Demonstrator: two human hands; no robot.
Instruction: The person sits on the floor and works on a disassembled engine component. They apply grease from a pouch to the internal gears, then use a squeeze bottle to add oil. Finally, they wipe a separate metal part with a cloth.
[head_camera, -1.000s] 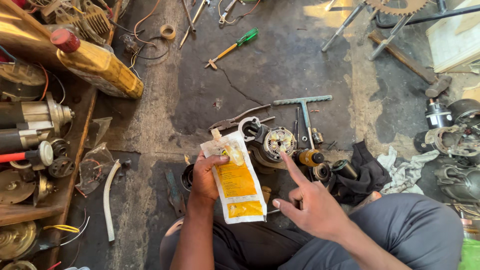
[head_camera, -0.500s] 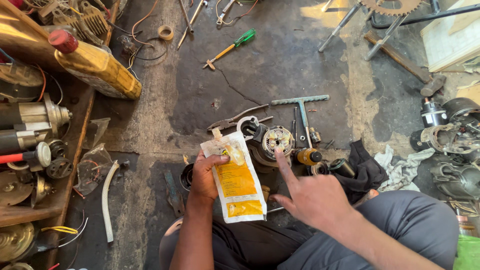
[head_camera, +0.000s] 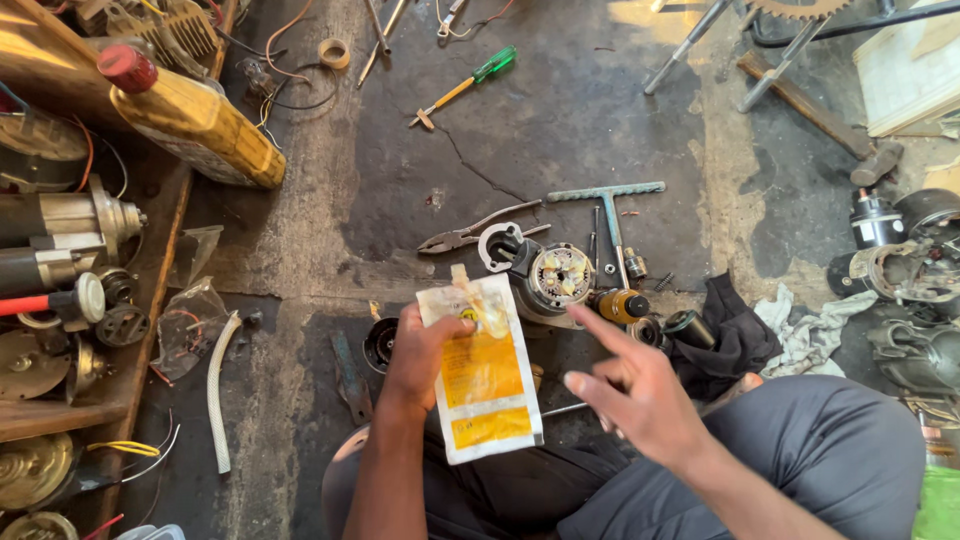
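My left hand (head_camera: 420, 355) grips a white and yellow pouch (head_camera: 482, 375) by its left edge, holding it upright over my lap. Its torn top corner sticks up. My right hand (head_camera: 640, 390) hovers just right of the pouch, holding nothing, with the index finger stretched out toward a round metal motor part (head_camera: 555, 280) on the floor behind the pouch. A small amber-tipped cylinder (head_camera: 622, 305) lies beside that finger.
Pliers (head_camera: 470, 235), a T-handle wrench (head_camera: 610, 205) and a green screwdriver (head_camera: 470, 85) lie on the dark cracked floor ahead. A yellow bottle with a red cap (head_camera: 190, 115) and motor parts (head_camera: 70, 225) fill the left shelf. Rags (head_camera: 790, 330) and more parts sit at right.
My right hand has drawn back slightly toward me and to the right, index finger still extended. The pouch stays in my left hand, nearly unmoved.
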